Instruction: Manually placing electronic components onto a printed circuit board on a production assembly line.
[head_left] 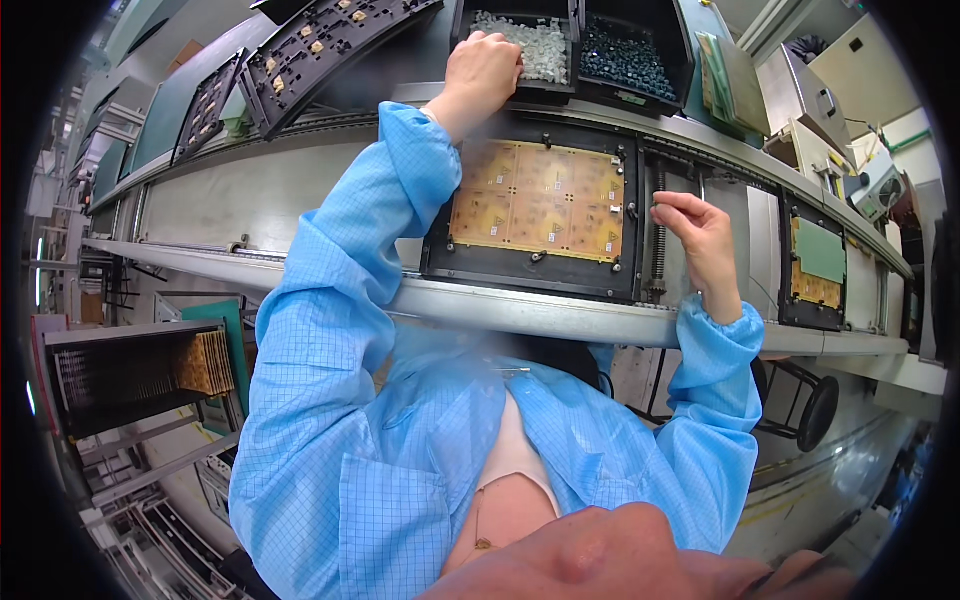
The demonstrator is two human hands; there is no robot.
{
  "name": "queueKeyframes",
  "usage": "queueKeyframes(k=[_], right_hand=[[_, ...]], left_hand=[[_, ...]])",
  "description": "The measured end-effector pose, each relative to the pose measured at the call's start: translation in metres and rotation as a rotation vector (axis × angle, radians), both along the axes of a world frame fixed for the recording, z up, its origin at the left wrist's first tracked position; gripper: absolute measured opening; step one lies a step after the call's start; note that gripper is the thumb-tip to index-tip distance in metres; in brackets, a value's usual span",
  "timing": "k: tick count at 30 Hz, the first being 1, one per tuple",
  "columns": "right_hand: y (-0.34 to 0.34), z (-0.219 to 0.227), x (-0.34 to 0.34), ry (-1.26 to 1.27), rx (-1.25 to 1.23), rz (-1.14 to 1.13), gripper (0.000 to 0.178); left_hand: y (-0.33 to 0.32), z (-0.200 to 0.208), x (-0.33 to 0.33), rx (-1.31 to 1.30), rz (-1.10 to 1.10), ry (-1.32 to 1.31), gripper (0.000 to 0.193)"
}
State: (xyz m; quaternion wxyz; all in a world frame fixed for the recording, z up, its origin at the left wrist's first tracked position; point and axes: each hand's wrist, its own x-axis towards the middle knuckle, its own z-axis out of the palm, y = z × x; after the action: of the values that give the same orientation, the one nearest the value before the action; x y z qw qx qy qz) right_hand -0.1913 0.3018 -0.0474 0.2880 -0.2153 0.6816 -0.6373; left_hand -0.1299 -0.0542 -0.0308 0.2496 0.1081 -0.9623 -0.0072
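Note:
My left hand (482,78) reaches to the left part of a black bin holding small whitish plastic parts (538,50). Its fingers are curled, and whatever lies between them is hidden. On the right, my right hand (700,232) hovers with thumb and forefinger pinched together; anything in the pinch is too small to name. Between the two hands, a yellow-brown circuit board panel (540,200) lies flat in a black carrier frame (520,272) on the conveyor. Small white components stand at the panel's right edge.
Beside the white parts is a black bin of dark blue parts (628,58). Black trays (318,60) with beige pieces lean at the far left. Another carrier with a green sheet (820,250) sits farther right. The conveyor's metal rail (500,308) runs along the near side; a board rack (125,375) stands lower left.

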Motion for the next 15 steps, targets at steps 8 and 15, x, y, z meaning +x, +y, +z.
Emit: queueKeyframes(k=[8, 15], right_hand=[[-0.005, 0.005, 0.017, 0.057, 0.072, 0.039, 0.023], [-0.017, 0.003, 0.026, 0.339, 0.214, 0.007, 0.029]], left_hand=[[-0.004, 0.015, 0.005, 0.05, -0.131, -0.1, 0.01], [-0.016, 0.004, -0.015, 0.174, -0.066, -0.169, 0.012]])
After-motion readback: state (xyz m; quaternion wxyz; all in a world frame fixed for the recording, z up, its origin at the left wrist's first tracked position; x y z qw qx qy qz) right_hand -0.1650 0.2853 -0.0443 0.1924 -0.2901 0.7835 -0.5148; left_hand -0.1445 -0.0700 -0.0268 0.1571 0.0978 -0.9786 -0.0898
